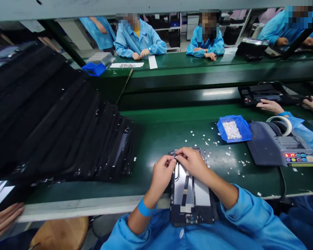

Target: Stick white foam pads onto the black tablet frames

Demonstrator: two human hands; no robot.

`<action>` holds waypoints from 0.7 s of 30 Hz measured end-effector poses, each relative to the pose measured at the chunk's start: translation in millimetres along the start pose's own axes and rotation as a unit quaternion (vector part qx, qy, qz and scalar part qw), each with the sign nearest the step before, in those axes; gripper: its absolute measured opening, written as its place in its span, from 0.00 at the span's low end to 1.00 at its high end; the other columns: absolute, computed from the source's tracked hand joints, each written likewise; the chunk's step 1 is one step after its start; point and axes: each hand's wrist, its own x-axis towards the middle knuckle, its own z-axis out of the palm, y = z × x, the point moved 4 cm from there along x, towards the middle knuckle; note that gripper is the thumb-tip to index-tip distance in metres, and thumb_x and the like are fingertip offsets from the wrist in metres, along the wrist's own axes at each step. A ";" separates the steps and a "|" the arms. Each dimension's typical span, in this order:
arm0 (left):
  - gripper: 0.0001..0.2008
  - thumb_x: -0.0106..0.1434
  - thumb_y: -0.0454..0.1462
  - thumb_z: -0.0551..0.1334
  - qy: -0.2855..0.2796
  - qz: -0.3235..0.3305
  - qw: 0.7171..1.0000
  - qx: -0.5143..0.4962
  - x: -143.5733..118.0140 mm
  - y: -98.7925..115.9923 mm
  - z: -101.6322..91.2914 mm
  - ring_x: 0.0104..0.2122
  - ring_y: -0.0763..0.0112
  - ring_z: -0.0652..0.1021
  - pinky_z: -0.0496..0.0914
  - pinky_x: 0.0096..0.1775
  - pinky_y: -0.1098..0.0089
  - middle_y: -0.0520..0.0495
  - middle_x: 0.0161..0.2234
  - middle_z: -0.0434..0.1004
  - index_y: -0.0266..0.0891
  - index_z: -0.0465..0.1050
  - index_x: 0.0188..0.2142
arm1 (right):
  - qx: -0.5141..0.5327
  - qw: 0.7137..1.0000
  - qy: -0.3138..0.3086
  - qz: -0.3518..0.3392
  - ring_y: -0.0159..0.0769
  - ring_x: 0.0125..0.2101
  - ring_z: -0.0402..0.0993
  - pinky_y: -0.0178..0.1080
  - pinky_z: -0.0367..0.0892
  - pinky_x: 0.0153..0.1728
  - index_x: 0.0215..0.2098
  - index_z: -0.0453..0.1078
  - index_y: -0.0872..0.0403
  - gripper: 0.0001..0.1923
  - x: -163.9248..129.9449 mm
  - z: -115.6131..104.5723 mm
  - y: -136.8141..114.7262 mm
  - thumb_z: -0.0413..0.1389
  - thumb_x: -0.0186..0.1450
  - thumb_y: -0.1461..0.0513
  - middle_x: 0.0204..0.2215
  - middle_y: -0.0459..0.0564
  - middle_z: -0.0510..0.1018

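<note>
At lower centre of the frame, left hand (161,172) and right hand (192,162) meet, fingertips pinched closed on the top edge of a tablet chassis (190,194); a blue bin (234,129) sits upper right.

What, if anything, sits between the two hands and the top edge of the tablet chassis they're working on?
Nothing visible does. Both the left hand and the right hand already rest on the top edge of the tablet chassis, fingertips pinched together there. The loose white bits lie off to the right on the green bench.
</note>
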 end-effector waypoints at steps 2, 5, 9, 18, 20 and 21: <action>0.08 0.65 0.40 0.62 0.010 0.018 1.000 0.013 0.0 -1.4 -0.8 0.30 0.68 0.79 0.70 0.32 0.71 0.49 0.30 0.82 0.40 0.80 0.36 | -0.093 0.993 0.036 -0.068 0.40 0.38 0.77 0.39 0.69 0.42 0.39 0.76 0.52 0.05 -6.0 0.7 -4.3 0.58 0.70 0.65 0.36 0.50 0.82; 0.08 0.67 0.38 0.62 0.021 0.085 0.993 0.084 -4.0 0.2 -3.9 0.32 0.66 0.80 0.71 0.35 0.69 0.49 0.32 0.84 0.41 0.80 0.37 | -0.173 0.974 0.048 -0.138 0.41 0.39 0.78 0.41 0.70 0.44 0.40 0.76 0.52 0.08 -14.1 2.7 -7.1 0.55 0.73 0.63 0.36 0.52 0.82; 0.08 0.70 0.36 0.61 0.032 0.220 0.949 0.222 -13.8 10.6 -6.2 0.37 0.61 0.81 0.71 0.42 0.64 0.45 0.35 0.84 0.41 0.80 0.38 | -0.204 0.963 0.035 -0.176 0.41 0.38 0.79 0.40 0.70 0.44 0.42 0.77 0.53 0.08 -17.5 2.4 -8.0 0.55 0.73 0.62 0.36 0.51 0.84; 0.07 0.67 0.36 0.61 0.003 0.149 0.974 0.173 -8.2 14.8 -3.3 0.32 0.64 0.78 0.67 0.36 0.67 0.49 0.30 0.81 0.42 0.79 0.35 | -0.261 0.954 0.086 -0.124 0.37 0.30 0.75 0.36 0.64 0.35 0.29 0.72 0.52 0.09 -9.7 -21.5 -8.5 0.54 0.65 0.66 0.26 0.48 0.78; 0.05 0.64 0.38 0.63 -0.017 0.056 0.995 0.087 -1.0 6.4 -2.5 0.28 0.67 0.75 0.66 0.31 0.69 0.51 0.27 0.77 0.41 0.77 0.34 | -0.272 0.950 0.134 -0.068 0.37 0.31 0.75 0.36 0.63 0.35 0.30 0.73 0.52 0.09 -5.6 -59.5 2.2 0.53 0.66 0.66 0.28 0.49 0.79; 0.05 0.63 0.39 0.63 -0.028 0.017 0.999 0.042 2.5 2.2 -1.9 0.26 0.68 0.74 0.66 0.30 0.70 0.52 0.26 0.76 0.41 0.76 0.33 | -0.294 0.941 0.165 -0.025 0.37 0.32 0.75 0.36 0.63 0.35 0.31 0.74 0.53 0.08 -3.5 -84.2 10.7 0.53 0.66 0.65 0.29 0.50 0.80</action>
